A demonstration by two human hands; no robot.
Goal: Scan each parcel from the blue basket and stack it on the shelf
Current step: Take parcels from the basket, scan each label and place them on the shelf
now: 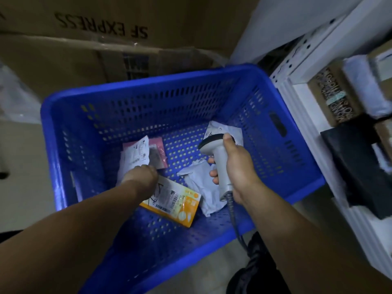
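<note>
Right grip (237, 168) is clenched round the handle of the scanner (218, 151), thumb up on its back, head aimed into the basket (148, 81). A cable (236, 221) drops from the handle's butt over the basket's near rim.

Left grip (141, 175) reaches down to the basket floor, fingers curled onto the near edge of the pink parcel (158, 145), which bears a white label; whether it grasps the parcel or only touches it I cannot tell.

Pink parcel lies left of the floor's middle. Orange box (180, 204) lies just nearer, tilted, one end under the left wrist. White bag (203, 194), crumpled, touches the box's right side, below the scanner. A white parcel (224, 128) sits in the far right corner, partly behind the scanner head.

Bare floor shows in the middle between pink parcel and scanner, along the far wall, and in a wide band along the near wall.

Basket's right rim stands just beside the white shelf (305, 115), where a brown box (335, 96) sits. A carton (101, 24) stands close behind the far rim.
</note>
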